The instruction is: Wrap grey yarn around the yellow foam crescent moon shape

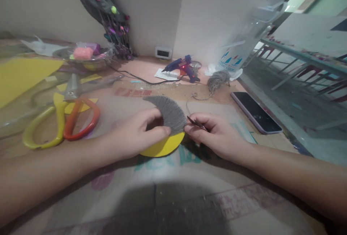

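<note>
My left hand (138, 133) grips a yellow ring-shaped cutout (162, 148) that is partly wrapped in grey twine (169, 114), thumb pressed on the wrapped part. My right hand (214, 133) is pinched on the twine strand at the ring's right edge. The strand runs back from there to a loose ball of twine (218, 79) further away on the table.
Large scissors (63, 117) with yellow and orange handles lie at the left, beside yellow foam sheets (21, 77). A blue glue gun (181, 67) rests at the back, a phone (255, 112) lies at the right, and a bowl of coloured bits (86, 56) stands at the back left.
</note>
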Tool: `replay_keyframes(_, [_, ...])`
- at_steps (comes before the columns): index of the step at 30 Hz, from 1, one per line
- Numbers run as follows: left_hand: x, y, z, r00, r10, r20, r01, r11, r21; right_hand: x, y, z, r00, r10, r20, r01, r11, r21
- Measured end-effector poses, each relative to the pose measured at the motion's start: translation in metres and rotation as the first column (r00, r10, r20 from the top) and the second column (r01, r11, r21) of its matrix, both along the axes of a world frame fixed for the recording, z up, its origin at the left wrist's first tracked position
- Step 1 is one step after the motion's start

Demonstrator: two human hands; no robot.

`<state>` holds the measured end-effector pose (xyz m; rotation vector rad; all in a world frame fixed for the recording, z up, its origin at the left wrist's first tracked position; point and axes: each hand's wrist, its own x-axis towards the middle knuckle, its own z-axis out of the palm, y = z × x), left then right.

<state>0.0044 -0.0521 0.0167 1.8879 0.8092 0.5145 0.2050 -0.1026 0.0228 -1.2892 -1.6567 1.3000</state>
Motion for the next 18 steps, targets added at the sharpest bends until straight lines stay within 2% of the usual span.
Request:
replay_keyframes(4, [-0.0013,0.0011,0.0000,0.988,0.042,-0.151,-0.028,0.995,0.095,0.0020,0.0005,-0.0032,0.998,0.018,-0.065,-0.019,1.000,-0.015])
replay_keyframes(8, [-0.0003,0.0012,0.0020,0.986,0.047,-0.159,-0.032,0.995,0.099,0.0031,0.0004,-0.0052,0.989,0.033,-0.142,-0.035,0.999,-0.014])
replay_keyframes(14, [-0.0001,0.0013,0.0013,0.989,0.042,-0.143,-0.032,0.997,0.072,0.0006,0.0007,-0.0007,0.999,-0.005,-0.040,0.005,1.000,-0.018])
replay_keyframes(18, [-0.0013,0.0039,-0.0023,0.992,0.056,-0.117,-0.040,0.990,0.134,0.0028,0.0031,-0.0040,0.999,-0.028,0.016,0.027,0.998,0.062])
